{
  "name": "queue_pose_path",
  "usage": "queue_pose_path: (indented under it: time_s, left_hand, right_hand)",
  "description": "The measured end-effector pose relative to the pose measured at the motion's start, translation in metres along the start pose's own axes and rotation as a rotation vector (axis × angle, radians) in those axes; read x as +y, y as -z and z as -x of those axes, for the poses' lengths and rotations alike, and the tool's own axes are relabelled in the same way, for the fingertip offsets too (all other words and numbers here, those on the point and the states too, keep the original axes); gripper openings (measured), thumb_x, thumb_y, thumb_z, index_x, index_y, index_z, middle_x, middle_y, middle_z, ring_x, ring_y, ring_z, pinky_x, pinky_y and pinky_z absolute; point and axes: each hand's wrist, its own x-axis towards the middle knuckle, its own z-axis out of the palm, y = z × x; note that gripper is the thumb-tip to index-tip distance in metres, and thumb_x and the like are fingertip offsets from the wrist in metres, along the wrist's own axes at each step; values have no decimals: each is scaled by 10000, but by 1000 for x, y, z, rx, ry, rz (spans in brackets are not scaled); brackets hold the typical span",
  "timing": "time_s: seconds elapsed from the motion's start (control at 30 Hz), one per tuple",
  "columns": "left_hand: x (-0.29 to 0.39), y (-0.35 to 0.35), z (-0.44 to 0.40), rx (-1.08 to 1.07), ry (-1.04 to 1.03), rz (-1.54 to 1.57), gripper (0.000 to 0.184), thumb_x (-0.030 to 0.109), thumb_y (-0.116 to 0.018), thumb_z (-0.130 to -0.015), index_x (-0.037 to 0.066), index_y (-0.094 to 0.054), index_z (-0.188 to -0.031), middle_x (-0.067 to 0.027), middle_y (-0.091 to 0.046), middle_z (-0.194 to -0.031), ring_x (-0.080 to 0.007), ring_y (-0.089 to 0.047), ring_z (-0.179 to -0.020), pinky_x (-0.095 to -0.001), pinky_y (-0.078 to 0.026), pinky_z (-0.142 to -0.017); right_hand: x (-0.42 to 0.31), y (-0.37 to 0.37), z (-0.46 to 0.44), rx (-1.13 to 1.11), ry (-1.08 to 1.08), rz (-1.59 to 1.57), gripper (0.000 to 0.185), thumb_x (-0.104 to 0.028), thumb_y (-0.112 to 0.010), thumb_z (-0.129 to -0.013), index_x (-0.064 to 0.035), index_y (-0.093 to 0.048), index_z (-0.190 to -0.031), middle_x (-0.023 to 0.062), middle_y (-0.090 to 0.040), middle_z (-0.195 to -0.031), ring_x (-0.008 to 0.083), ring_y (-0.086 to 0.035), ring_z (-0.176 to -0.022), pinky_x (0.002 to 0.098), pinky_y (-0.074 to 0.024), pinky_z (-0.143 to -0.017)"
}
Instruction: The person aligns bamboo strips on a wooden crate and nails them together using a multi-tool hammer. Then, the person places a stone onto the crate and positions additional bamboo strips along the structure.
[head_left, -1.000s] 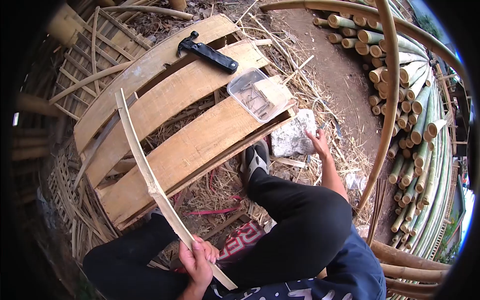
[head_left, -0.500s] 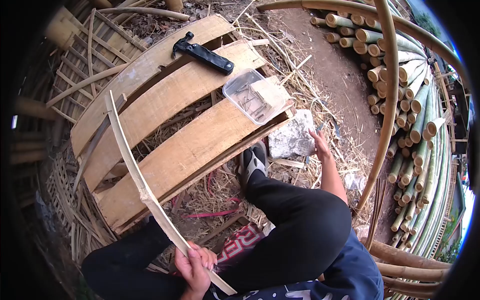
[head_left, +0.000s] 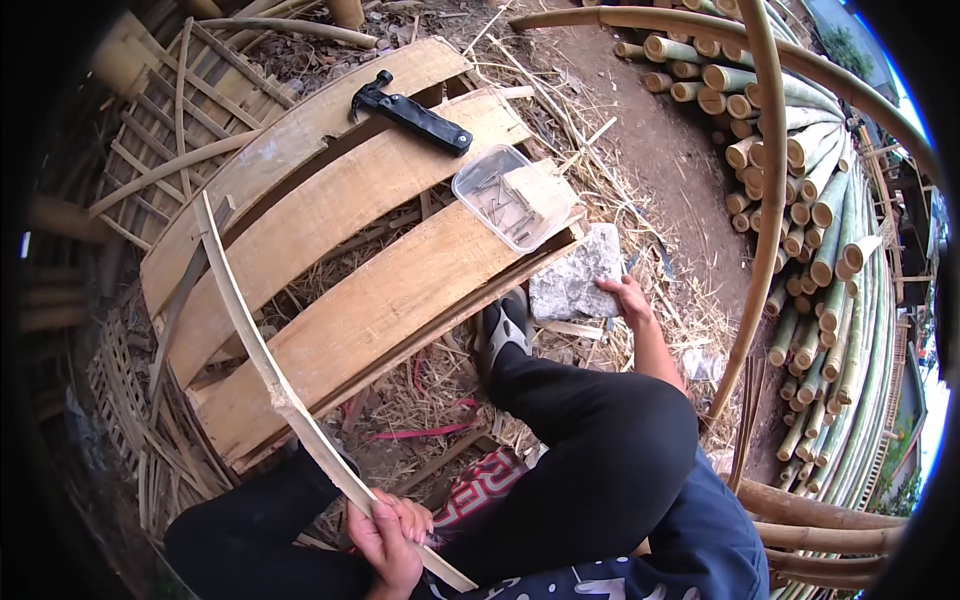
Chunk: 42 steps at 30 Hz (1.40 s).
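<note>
My left hand (head_left: 388,535) is closed around the lower end of a long, thin bamboo strip (head_left: 262,360), which slants up over the slatted wooden bench. At the right, my right hand (head_left: 628,300) grips the edge of a rough grey-white stone block (head_left: 572,275) on the ground, its fingers lying over the near right corner. Beside the stone, on the bench's corner, stands a clear plastic box (head_left: 520,238) with nails and a small pale wood piece in it. Farther up the bench lies a black hammer (head_left: 415,118) with a folded-tool style handle.
The low bench (head_left: 370,285) has curved wooden planks with gaps between them. Stacked bamboo poles (head_left: 825,255) fill the right side, behind an upright curved pole (head_left: 768,200). Straw and shavings litter the dirt. A red strap (head_left: 430,430) lies under the bench.
My right hand has moved left from beside the stone block onto its edge, and the block's visible face looks slightly turned. My left hand keeps holding the bamboo strip, which has barely shifted.
</note>
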Motion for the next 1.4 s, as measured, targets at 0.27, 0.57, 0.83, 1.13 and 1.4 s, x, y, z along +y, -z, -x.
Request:
queue_pose_path:
  time_s: [0.27, 0.57, 0.83, 1.13, 1.4]
  left_hand:
    - [31, 0, 13, 50, -36, 94, 280, 258, -382, -1129, 97, -365, -900, 24, -352, -579, -66, -364, -445, -258, -407, -446]
    - [60, 28, 41, 15, -11, 162, 238, 228, -419, -1118, 83, -408, -930, 12, -415, -619, -66, -425, -491, -273, -474, -489]
    - [73, 44, 71, 2, -56, 125, 216, 204, -458, -1103, 61, -434, -944, -6, -460, -651, -65, -452, -507, -268, -487, -478]
    - [88, 35, 108, 10, -68, 121, 238, 208, -457, -1104, 65, -411, -920, -15, -463, -645, -65, -456, -499, -265, -481, -460]
    - [95, 29, 105, -14, -96, 138, 229, 194, -453, -1104, 57, -417, -924, -13, -479, -642, -70, -470, -478, -250, -469, -445]
  right_hand:
    - [10, -13, 78, 97, 21, -317, 373, -136, -803, -814, 68, -682, -1102, 157, -737, -1005, 263, -730, -854, 398, -616, -794]
    - [-40, 90, 194, 93, 192, -684, 422, -209, -708, -909, -63, -611, -1293, 165, -705, -1217, 348, -717, -1046, 515, -613, -907]
    - [-183, 85, 278, -126, 515, -577, 473, -245, -635, -982, 13, -540, -1366, 211, -647, -1317, 362, -653, -1192, 538, -533, -1054]
    - [-283, -117, 342, -445, 541, -371, 479, -203, -669, -949, -41, -523, -1375, 159, -673, -1261, 325, -690, -1117, 523, -576, -983]
    - [-222, -323, 330, -724, -11, -271, 535, -307, -654, -950, 22, -520, -1348, 249, -613, -1311, 427, -620, -1205, 650, -479, -1055]
